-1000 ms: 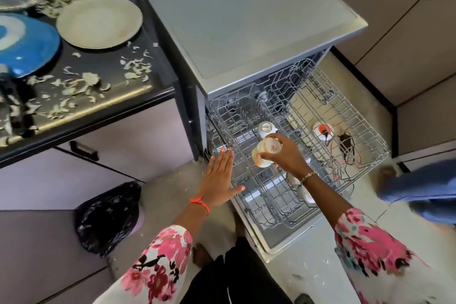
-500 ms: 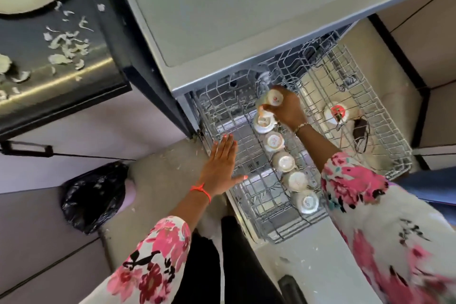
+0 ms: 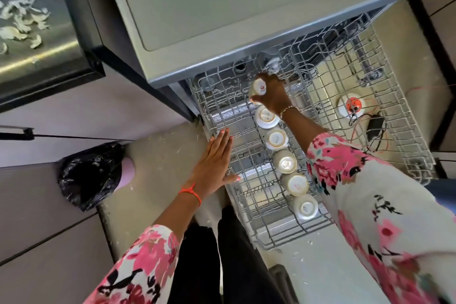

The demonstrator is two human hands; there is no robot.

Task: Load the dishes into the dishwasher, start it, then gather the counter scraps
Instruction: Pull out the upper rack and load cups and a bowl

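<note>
The grey wire dishwasher rack [image 3: 407, 145] is pulled out in front of the dishwasher [image 3: 222, 7]. My right hand [image 3: 274, 96] grips a small white cup [image 3: 257, 87], tilted, at the far end of a row of several upturned white cups [image 3: 276, 139] in the rack's left half. My left hand [image 3: 217, 163] rests flat with fingers spread on the rack's left rim. A white cup with a red mark [image 3: 351, 106] sits alone at the right of the rack.
Pale vegetable scraps [image 3: 22, 22] lie on the dark counter [image 3: 61, 32] at upper left. A black bin bag [image 3: 86, 175] sits on the floor by the cabinets. A small black device with orange wires [image 3: 373, 126] lies in the rack's right side.
My right hand has carried the cup from the rack's middle toward its far end, beyond the row of cups. The view has tilted down and closer. My left hand has stayed on the rim.
</note>
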